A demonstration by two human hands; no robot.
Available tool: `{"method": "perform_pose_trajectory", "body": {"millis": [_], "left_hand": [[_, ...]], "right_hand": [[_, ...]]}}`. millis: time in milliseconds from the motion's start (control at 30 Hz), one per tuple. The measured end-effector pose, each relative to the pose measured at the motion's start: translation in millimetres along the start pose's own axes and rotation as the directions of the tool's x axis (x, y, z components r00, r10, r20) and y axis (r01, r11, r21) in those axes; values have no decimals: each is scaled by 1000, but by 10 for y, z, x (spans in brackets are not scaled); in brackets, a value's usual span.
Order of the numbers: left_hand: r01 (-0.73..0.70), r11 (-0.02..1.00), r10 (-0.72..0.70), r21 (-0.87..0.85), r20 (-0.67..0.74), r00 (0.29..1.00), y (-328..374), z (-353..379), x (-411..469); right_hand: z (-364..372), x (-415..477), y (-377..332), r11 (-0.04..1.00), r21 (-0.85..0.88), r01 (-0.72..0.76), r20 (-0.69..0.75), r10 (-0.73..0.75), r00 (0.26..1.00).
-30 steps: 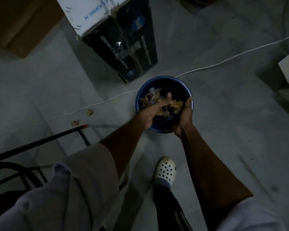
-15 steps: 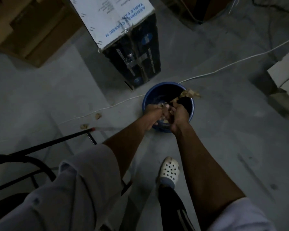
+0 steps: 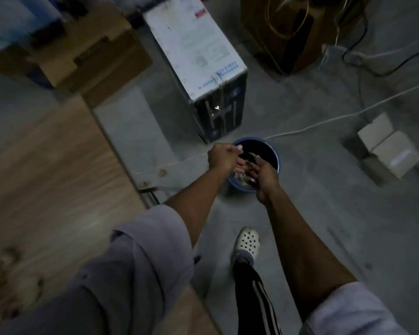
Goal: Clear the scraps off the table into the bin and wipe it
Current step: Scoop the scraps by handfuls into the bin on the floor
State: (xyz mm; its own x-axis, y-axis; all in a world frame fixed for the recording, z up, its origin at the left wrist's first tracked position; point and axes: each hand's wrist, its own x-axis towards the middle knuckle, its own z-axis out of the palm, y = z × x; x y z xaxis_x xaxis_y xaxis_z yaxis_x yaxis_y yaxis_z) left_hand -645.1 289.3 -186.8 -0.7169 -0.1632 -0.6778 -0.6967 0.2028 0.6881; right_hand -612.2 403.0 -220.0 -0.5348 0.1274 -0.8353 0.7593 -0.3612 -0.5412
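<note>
A round blue bin stands on the grey floor with pale scraps inside it. Both my hands hover over its opening. My left hand is at the bin's left rim, its fingers reaching toward my right hand, which is flat with the fingers spread. The fingertips meet above the bin, and I see nothing gripped in either hand. The wooden table fills the left side, with blurred brown scraps near its lower left edge.
Two small scraps lie on the floor by the table corner. A tall black-and-white box stands just behind the bin. A white cable runs across the floor. Cardboard boxes sit at the back left, small boxes at the right.
The scraps I held over the bin have dropped in and my hands have drawn together above it. The view has swung left and up, bringing the wooden table into sight.
</note>
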Motion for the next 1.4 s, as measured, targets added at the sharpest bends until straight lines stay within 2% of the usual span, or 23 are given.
{"method": "perform_pose_trajectory", "body": {"millis": [67, 167, 300, 367, 467, 633, 833, 933, 1133, 1200, 1300, 1400], "left_hand": [[-103, 995, 103, 0, -12, 995, 243, -411, -488], [-269, 961, 271, 55, -20, 962, 412, -1139, -1368], [-422, 856, 488, 298, -196, 851, 79, -2216, -2567], [-437, 838, 525, 327, -263, 809, -215, -2707, -3077], [-371, 858, 489, 356, -343, 802, -627, -3360, -3729], [-329, 916, 399, 230, -416, 817, -1276, -4136, -4501], [-362, 931, 347, 49, -424, 836, -1980, -4526, -4869], [-313, 949, 269, -39, -417, 868, -2363, -4569, -4950], [-264, 963, 219, -51, -420, 881, -2859, -4501, -5018], [-255, 966, 245, 38, -440, 864, -3033, -4459, -5038], [-169, 937, 309, 305, -503, 807, -3390, -4357, -5043], [-97, 889, 339, 448, -499, 797, -3674, -4227, -5075]], "right_hand": [[231, -527, -112, 995, -42, 85, 41, -84, 996], [629, -1452, -129, 962, -80, 261, 177, -244, 954], [1149, -2831, 179, 886, -150, 438, 253, -394, 884], [1357, -3445, 459, 845, -155, 511, 284, -457, 843], [1655, -4197, 995, 822, -176, 542, 330, -469, 819], [2059, -5062, 1877, 794, -211, 569, 401, -461, 792], [2229, -5463, 2580, 722, -258, 641, 437, -505, 744], [2195, -5496, 2886, 666, -334, 667, 457, -505, 733], [2053, -5284, 3271, 388, -451, 804, 585, -552, 594], [1976, -5163, 3341, 225, -483, 846, 637, -573, 516], [1801, -4975, 3443, 25, -506, 862, 719, -540, 438], [1656, -4811, 3549, -125, -567, 814, 770, -429, 471]]}}
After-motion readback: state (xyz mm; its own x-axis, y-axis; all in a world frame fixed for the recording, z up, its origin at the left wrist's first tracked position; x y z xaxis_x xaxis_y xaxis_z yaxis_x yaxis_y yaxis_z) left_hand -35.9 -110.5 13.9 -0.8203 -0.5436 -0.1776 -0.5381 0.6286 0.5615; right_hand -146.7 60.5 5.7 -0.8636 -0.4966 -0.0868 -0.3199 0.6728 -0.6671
